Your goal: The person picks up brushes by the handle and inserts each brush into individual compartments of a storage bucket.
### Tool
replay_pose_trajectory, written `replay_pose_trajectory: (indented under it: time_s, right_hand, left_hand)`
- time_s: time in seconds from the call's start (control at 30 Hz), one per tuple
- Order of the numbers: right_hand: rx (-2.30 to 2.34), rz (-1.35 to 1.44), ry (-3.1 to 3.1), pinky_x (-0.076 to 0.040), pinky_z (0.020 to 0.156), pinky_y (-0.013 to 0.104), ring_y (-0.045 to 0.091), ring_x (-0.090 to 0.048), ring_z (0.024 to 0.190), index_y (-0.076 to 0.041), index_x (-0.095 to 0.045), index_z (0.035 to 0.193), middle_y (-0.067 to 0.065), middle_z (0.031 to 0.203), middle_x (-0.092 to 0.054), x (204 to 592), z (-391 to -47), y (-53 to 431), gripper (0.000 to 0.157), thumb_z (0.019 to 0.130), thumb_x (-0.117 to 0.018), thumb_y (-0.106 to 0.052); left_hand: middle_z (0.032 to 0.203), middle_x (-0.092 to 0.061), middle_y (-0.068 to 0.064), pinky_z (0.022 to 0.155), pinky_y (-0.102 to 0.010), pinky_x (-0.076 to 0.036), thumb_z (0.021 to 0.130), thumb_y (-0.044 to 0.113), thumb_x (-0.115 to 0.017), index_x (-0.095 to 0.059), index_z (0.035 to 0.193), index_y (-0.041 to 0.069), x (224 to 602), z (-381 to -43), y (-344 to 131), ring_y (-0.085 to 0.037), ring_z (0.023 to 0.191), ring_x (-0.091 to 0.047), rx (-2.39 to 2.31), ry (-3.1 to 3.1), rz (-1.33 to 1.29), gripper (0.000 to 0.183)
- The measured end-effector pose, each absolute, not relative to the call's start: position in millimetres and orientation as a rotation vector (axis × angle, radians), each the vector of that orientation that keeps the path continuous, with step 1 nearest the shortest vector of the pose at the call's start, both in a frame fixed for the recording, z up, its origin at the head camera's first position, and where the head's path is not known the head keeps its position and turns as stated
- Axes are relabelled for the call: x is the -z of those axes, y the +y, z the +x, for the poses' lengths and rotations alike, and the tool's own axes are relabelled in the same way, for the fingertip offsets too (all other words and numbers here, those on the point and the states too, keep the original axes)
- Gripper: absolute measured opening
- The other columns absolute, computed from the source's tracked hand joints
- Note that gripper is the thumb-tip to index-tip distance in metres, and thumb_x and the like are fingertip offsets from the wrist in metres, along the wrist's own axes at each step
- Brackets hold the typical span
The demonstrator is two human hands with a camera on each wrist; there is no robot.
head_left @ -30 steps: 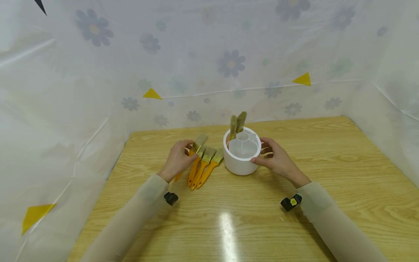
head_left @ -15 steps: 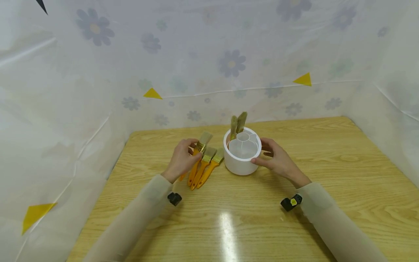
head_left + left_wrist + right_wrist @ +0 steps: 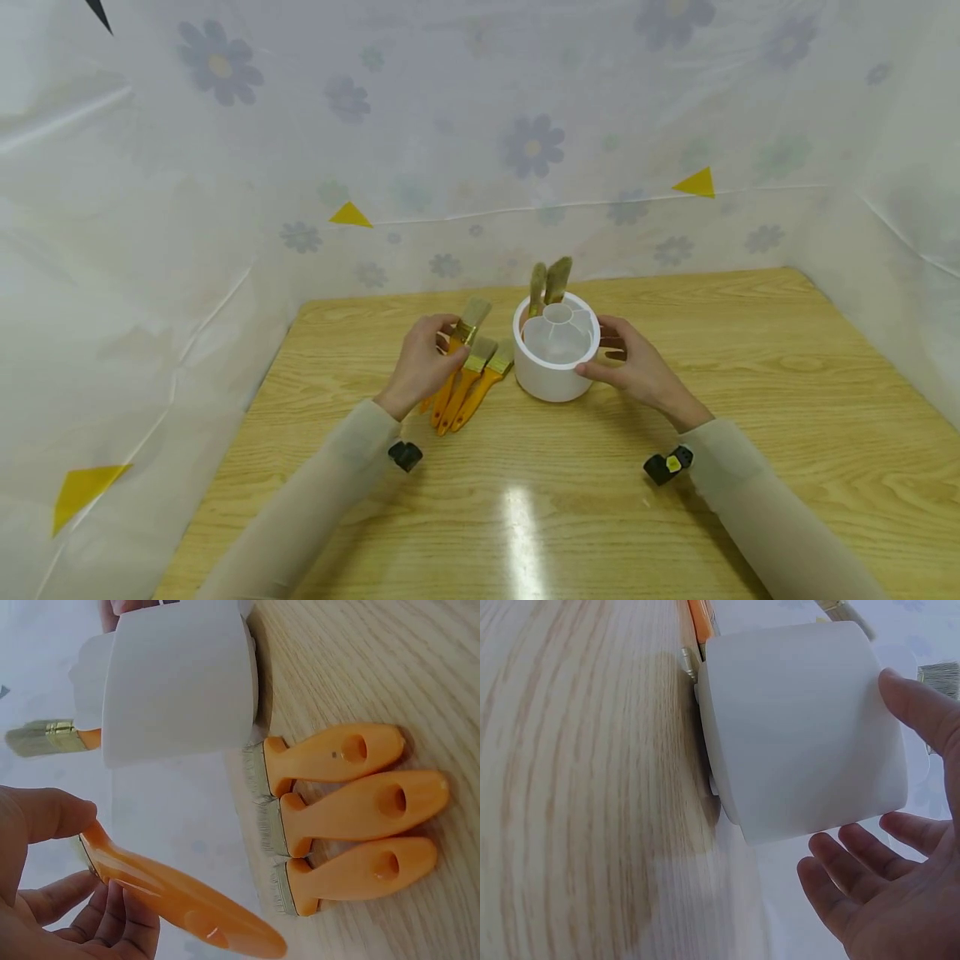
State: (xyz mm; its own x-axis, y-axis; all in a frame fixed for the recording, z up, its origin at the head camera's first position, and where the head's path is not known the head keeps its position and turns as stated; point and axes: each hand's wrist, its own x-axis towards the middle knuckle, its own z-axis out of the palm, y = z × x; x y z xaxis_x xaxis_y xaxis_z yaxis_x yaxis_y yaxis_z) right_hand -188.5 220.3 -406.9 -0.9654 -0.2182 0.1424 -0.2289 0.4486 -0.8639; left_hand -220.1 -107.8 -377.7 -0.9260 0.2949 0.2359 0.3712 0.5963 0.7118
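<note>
My left hand (image 3: pixel 423 360) pinches a paintbrush (image 3: pixel 176 889) near its metal band, thumb on one side and fingers on the other. The orange handle slants down and the bristles point up. Below it, three more paintbrushes (image 3: pixel 360 806) lie side by side on the table, bristles toward the holder. A white round divided holder (image 3: pixel 553 382) stands to their right. Two paintbrushes (image 3: pixel 557 279) stand in its back left part, bristles up. My right hand (image 3: pixel 636 367) holds the holder's right side, with the thumb at the near rim and the fingers (image 3: pixel 847 866) against the wall.
The wooden table (image 3: pixel 600 500) ends at a pale, flower-printed curtain (image 3: pixel 450 125) behind. Plastic sheeting (image 3: pixel 135 292) hangs on the left and right. Yellow triangles (image 3: pixel 350 215) mark the sheets.
My left hand has lifted its paintbrush off the lying group and moved slightly right, toward the holder. The right hand and holder stay nearly in place; the standing brushes shift a little right.
</note>
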Motion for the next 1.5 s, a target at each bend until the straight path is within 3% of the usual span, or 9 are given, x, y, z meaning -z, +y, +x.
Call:
replay_pose_trajectory:
  time_s: [0.27, 0.5, 1.2, 1.5]
  right_hand:
    - [-1.611, 0.419, -2.642, -0.036, 0.101, 0.055, 0.036, -0.043, 0.126, -0.012, -0.033, 0.146, 0.012, 0.142, -0.042, 416, -194, 224, 0.086, 0.079, -0.078, -0.037]
    - [-1.664, 0.42, -2.631, -0.043, 0.095, 0.055, 0.037, -0.045, 0.124, -0.015, -0.031, 0.147, 0.011, 0.143, -0.04, 415, -193, 224, 0.085, 0.079, -0.078, -0.035]
    - [-1.657, 0.418, -2.629, -0.045, 0.093, 0.054, 0.037, -0.045, 0.122, -0.013, -0.03, 0.147, 0.013, 0.142, -0.04, 416, -193, 223, 0.085, 0.08, -0.078, -0.034]
    - [-1.655, 0.416, -2.627, -0.045, 0.093, 0.053, 0.036, -0.046, 0.122, -0.014, -0.031, 0.147, 0.012, 0.142, -0.04, 416, -193, 223, 0.085, 0.08, -0.078, -0.034]
  left_hand:
    - [0.112, -0.054, -0.01, 0.075, -0.036, -0.048, 0.09, 0.019, -0.066, -0.053, 0.132, 0.008, 376, -220, -103, -0.021, 0.086, -0.053, 1.307, -2.675, -0.554, 0.046]
    - [0.111, -0.054, -0.009, 0.075, -0.034, -0.049, 0.089, 0.018, -0.066, -0.053, 0.131, 0.007, 373, -219, -97, -0.02, 0.085, -0.054, 1.34, -2.617, -0.555, 0.045]
    - [0.107, -0.056, -0.01, 0.072, -0.031, -0.051, 0.086, 0.011, -0.067, -0.055, 0.127, 0.004, 366, -218, -73, -0.021, 0.084, -0.056, 1.449, -2.399, -0.647, 0.043]
    - [0.109, -0.055, -0.01, 0.075, -0.036, -0.052, 0.086, 0.009, -0.067, -0.054, 0.128, 0.004, 364, -216, -66, -0.03, 0.089, -0.058, 1.498, -2.377, -0.645, 0.044]
